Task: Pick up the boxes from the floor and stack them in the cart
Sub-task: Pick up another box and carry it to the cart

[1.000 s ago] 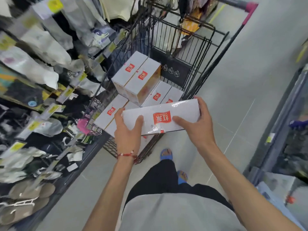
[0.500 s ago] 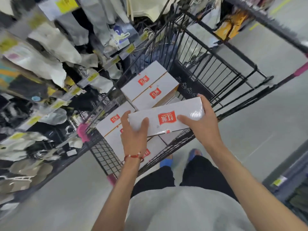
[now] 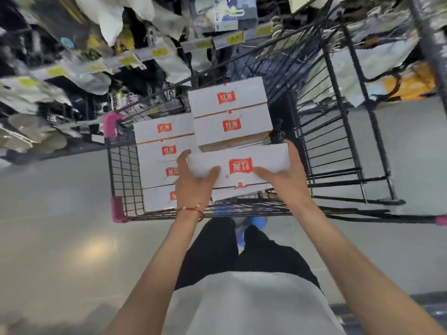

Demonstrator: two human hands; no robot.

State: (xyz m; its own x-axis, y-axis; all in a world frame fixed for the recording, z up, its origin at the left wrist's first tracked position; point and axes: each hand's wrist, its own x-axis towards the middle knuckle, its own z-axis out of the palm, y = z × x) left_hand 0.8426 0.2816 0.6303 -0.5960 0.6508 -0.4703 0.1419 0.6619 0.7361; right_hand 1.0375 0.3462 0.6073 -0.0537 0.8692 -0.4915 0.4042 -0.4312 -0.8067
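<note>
White box (image 3: 263,158) brought in over cart (image 3: 338,117), left grip (image 3: 193,187) and right grip (image 3: 287,177) clamped on its ends, stacked boxes (image 3: 229,112) just beyond

The cart (image 3: 121,170) is open on top. Boxes (image 3: 164,151) cover its left side; a taller stack (image 3: 229,110) rises at the far middle, just behind the held box (image 3: 266,158). A dark gap lies between stack and right wall (image 3: 346,131).
</note>
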